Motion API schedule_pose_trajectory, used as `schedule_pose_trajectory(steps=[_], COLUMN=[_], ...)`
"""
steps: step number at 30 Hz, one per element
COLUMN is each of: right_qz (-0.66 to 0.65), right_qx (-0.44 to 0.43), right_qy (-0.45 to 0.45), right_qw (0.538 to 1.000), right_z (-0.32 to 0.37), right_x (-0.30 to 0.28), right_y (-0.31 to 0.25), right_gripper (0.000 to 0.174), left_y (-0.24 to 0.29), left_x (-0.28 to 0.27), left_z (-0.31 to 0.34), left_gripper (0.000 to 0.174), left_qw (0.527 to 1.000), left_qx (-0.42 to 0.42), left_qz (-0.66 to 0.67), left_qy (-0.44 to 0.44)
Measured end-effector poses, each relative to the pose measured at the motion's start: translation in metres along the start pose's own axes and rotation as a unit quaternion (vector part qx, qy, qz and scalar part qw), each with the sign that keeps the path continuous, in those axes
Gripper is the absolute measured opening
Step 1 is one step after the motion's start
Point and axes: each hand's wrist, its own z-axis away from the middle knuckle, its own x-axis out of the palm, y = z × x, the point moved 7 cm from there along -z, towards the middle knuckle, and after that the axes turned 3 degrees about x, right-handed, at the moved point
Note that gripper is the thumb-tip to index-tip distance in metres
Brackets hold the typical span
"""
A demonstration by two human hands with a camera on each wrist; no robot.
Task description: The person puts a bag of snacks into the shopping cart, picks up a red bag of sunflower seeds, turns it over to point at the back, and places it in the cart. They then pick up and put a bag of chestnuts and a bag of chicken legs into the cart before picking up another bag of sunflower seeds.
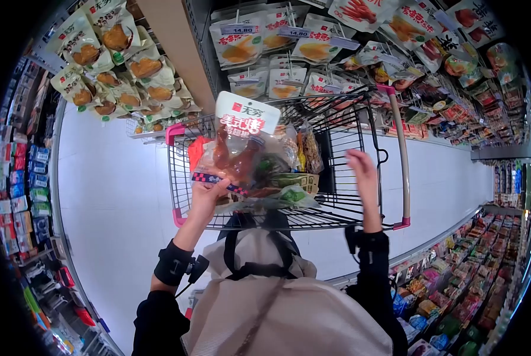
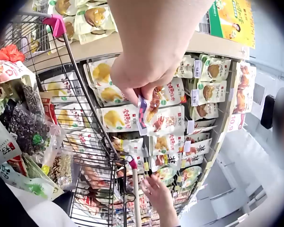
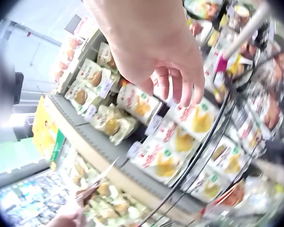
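My left hand [image 1: 203,200] pinches the bottom edge of a food pouch [image 1: 237,155], thumb on its front. The pouch has a white top with red and black print and a see-through window onto browned meat; it is held upright over the left part of the shopping cart [image 1: 403,157]. In the left wrist view, the pouch [image 2: 142,118] shows nearly edge-on between thumb and fingers. My right hand [image 1: 365,175] hovers over the cart's handle end, holding nothing. Its fingers [image 3: 176,87] hang loosely bent in the right wrist view.
Bagged groceries [image 1: 298,183] lie in the cart, partly behind the pouch. Hanging pouches [image 1: 238,44] with price tags fill the shelf ahead, and more pouches [image 1: 144,65] hang at upper left. Packed shelves [image 1: 455,285] line the lower right; white floor [image 1: 111,196] shows at left.
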Motion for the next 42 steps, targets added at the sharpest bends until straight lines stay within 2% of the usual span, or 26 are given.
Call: schedule_pose_trajectory(steps=[1,2,3,4,6,9,14,16,18,19,21,23,24,25,27,30,31,34,37,40,42], right_qz=[-0.076,-0.128,-0.189,-0.253,-0.390,-0.390,-0.340,-0.343,-0.345,-0.342,-0.331,-0.237,-0.173,-0.175,-0.178,-0.189,-0.186,-0.170,-0.185,-0.185,-0.179], right_qx=[0.020,-0.023,-0.007,0.025,0.149,0.203,0.226,0.246,0.225,0.218,0.194,0.181,0.176,0.165,0.139,0.118,0.128,0.155,0.150,0.149,0.147], right_qy=[-0.059,-0.100,-0.126,-0.151,-0.138,-0.094,-0.132,-0.129,-0.086,-0.065,-0.011,0.044,0.075,0.119,0.206,0.258,0.271,0.287,0.298,0.307,0.306], right_qw=[0.995,0.986,0.974,0.955,0.898,0.893,0.903,0.897,0.907,0.912,0.923,0.954,0.966,0.963,0.952,0.940,0.936,0.930,0.924,0.921,0.923], right_z=[0.005,0.008,0.010,0.011,0.017,0.028,0.055,0.069,0.080,0.085,0.092,0.098,0.102,0.105,0.110,0.118,0.122,0.132,0.136,0.142,0.145], right_x=[0.037,0.068,0.092,0.110,0.133,0.132,0.108,0.102,0.090,0.081,0.063,0.037,0.024,0.016,0.001,-0.017,-0.020,-0.024,-0.024,-0.026,-0.028], right_y=[-0.010,-0.015,-0.014,-0.012,-0.011,-0.006,0.024,0.038,0.047,0.050,0.051,0.054,0.059,0.058,0.053,0.060,0.060,0.061,0.056,0.056,0.059], right_gripper=[0.025,0.029,0.031,0.033,0.035,0.035,0.029,0.027,0.026,0.026,0.027,0.026,0.026,0.025,0.024,0.023,0.022,0.022,0.022,0.023,0.025], left_y=[-0.001,-0.003,-0.003,-0.007,-0.018,-0.019,-0.037,-0.034,-0.059,-0.061,-0.075,-0.079,-0.086,-0.099,-0.110,-0.154,-0.176,-0.206,-0.220,-0.212,-0.222], left_x=[0.004,0.005,0.005,0.005,0.004,0.014,0.018,0.026,0.022,0.020,0.015,0.007,-0.008,-0.025,-0.042,-0.065,-0.075,-0.079,-0.076,-0.067,-0.069], left_z=[-0.003,-0.004,-0.004,-0.005,-0.008,-0.003,0.004,0.005,-0.002,-0.006,-0.027,-0.056,-0.077,-0.099,-0.132,-0.164,-0.174,-0.180,-0.180,-0.176,-0.173], left_gripper=[0.010,0.009,0.010,0.010,0.012,0.012,0.012,0.012,0.014,0.015,0.015,0.014,0.014,0.014,0.022,0.030,0.039,0.047,0.054,0.051,0.049], left_qw=[1.000,0.999,0.996,0.993,0.984,0.967,0.941,0.916,0.932,0.915,0.901,0.899,0.887,0.872,0.807,0.760,0.743,0.727,0.734,0.754,0.756], left_qx=[-0.009,-0.018,-0.031,-0.050,-0.082,-0.072,-0.066,-0.104,-0.066,-0.035,-0.033,-0.050,-0.031,-0.012,0.023,0.076,0.048,-0.022,-0.036,0.012,0.008], left_qz=[-0.012,-0.025,-0.078,-0.088,-0.107,-0.159,-0.199,-0.264,-0.207,-0.283,-0.309,-0.315,-0.369,-0.421,-0.547,-0.603,-0.624,-0.645,-0.632,-0.607,-0.611], left_qy=[-0.008,-0.015,-0.033,-0.061,-0.116,-0.185,-0.267,-0.285,-0.290,-0.285,-0.303,-0.299,-0.275,-0.250,-0.222,-0.229,-0.238,-0.233,-0.244,-0.252,-0.237])
